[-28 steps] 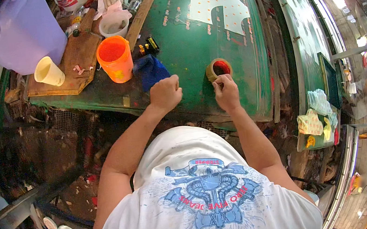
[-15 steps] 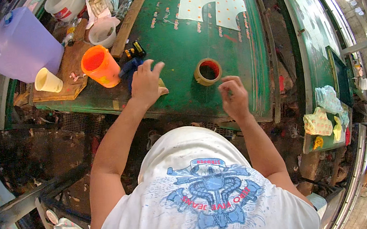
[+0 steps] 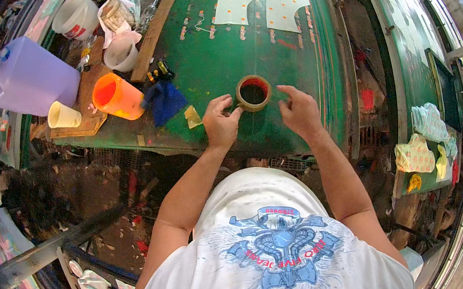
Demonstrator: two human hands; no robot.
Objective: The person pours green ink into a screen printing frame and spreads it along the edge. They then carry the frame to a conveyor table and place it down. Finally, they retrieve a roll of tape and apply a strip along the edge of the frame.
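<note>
A roll of brown adhesive tape [image 3: 255,106] with a reddish inner core rests on the green table [image 3: 207,59]. My left hand [image 3: 221,123] is just left of it, its fingers bent and the thumb apart from them. The left thumb tip comes right up to the roll's edge; whether it touches, I cannot tell. On the other side, my right hand [image 3: 301,112] hovers a small gap away, index finger and thumb pointing toward the roll with nothing between them. Left of my left hand lie a small yellowish piece [image 3: 193,117] and a dark blue cloth [image 3: 166,102].
An orange cup [image 3: 118,98], a cream cup [image 3: 63,116] and a large purple jug [image 3: 33,78] stand at the left. Behind them are white tubs [image 3: 120,52] and a wooden bar [image 3: 154,37]. A dotted white sheet [image 3: 247,0] lies on the far table.
My left hand has moved right, from above the blue cloth to beside the tape roll, uncovering the cloth and the yellowish piece. My right hand stays near the roll, its fingers now more extended.
</note>
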